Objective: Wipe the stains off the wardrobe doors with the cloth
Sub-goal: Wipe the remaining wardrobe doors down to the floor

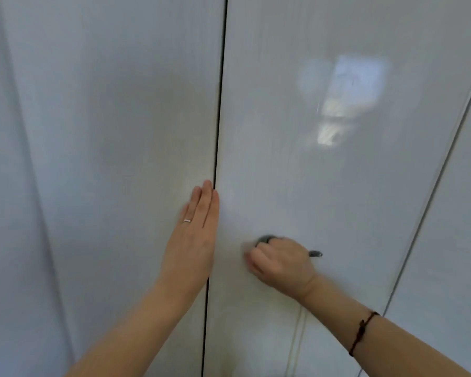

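Two glossy white wardrobe doors fill the view, the left door (pixel 106 131) and the right door (pixel 324 186), split by a dark vertical gap (pixel 218 118). My left hand (pixel 193 232) lies flat with straight fingers on the left door, right beside the gap. My right hand (pixel 280 262) is curled round a dark grey cloth (pixel 267 238) and holds it against the right door. Only small bits of the cloth show above the knuckles and at the right of the hand. The right hand looks blurred. No stain is plainly visible.
A bright window reflection (pixel 348 99) sits on the upper part of the right door. Another door seam (pixel 441 172) runs diagonally at the far right. A fold line (pixel 17 131) marks the panel at the far left.
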The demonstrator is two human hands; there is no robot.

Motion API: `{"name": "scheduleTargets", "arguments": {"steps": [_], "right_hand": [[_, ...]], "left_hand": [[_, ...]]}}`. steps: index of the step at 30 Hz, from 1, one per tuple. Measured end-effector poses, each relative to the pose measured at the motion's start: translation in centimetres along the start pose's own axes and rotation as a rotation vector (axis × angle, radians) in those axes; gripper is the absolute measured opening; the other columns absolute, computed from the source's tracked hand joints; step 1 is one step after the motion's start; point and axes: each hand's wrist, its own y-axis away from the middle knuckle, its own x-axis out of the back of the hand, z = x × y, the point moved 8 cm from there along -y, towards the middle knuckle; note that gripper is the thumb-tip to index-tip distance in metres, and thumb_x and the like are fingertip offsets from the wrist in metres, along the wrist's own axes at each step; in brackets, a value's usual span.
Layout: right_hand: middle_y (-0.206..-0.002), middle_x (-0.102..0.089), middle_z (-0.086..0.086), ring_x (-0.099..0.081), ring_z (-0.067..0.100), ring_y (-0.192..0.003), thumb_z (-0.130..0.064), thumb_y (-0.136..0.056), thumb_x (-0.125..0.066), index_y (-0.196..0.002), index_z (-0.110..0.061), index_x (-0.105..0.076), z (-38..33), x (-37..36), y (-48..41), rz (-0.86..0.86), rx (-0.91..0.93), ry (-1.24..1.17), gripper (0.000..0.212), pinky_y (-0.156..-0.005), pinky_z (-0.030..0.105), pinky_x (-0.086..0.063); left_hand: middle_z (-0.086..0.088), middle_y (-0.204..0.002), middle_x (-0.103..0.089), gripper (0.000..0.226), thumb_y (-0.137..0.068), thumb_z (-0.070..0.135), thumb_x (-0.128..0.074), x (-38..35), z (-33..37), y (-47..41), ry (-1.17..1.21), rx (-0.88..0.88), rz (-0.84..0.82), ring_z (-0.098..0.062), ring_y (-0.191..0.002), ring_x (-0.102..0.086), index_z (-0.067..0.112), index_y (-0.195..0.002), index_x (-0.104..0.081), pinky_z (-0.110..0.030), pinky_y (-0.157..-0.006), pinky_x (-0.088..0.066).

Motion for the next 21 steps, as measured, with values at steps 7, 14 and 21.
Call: {"name": "scheduleTargets", "arguments": {"steps": [7,14,21], "right_hand": [[-0.052,-0.04,0.0,-0.036,0.021,-0.048,-0.019,-0.083,-0.069,-0.061,-0.017,-0.048,8.3,3.4,-12.2,0.309,-0.493,0.119,0.031,-0.05,0.029,-0.017],[-0.055,-0.041,0.0,-0.037,0.02,-0.052,-0.022,-0.09,-0.07,-0.059,-0.018,-0.046,-6.0,-3.4,2.6,0.064,-0.275,-0.119,0.039,-0.043,0.037,-0.035],[-0.068,-0.055,-0.011,-0.053,0.012,-0.064,-0.06,-0.087,-0.064,-0.077,-0.029,-0.049,4.3,1.2,-3.0,0.224,-0.949,-0.129,0.035,-0.053,0.028,-0.028]], "left_hand": [[-0.017,-0.164,-0.018,0.098,-0.062,-0.029,-0.053,0.2,0.3,-0.2,0.07,0.047,0.01,-0.033,-0.151,-0.021,-0.005,-0.153,-0.027,-0.039,-0.106,-0.048],[-0.017,-0.162,-0.023,0.09,-0.064,-0.011,-0.042,-0.6,1.3,3.2,0.099,0.109,0.062,-0.033,-0.153,-0.014,-0.003,-0.153,-0.03,-0.05,-0.121,-0.025],[-0.016,-0.154,-0.04,0.076,-0.072,-0.021,-0.057,-2.2,-0.2,7.2,0.227,0.212,0.224,-0.028,-0.144,-0.037,-0.002,-0.145,-0.046,-0.032,-0.122,-0.024]]}}
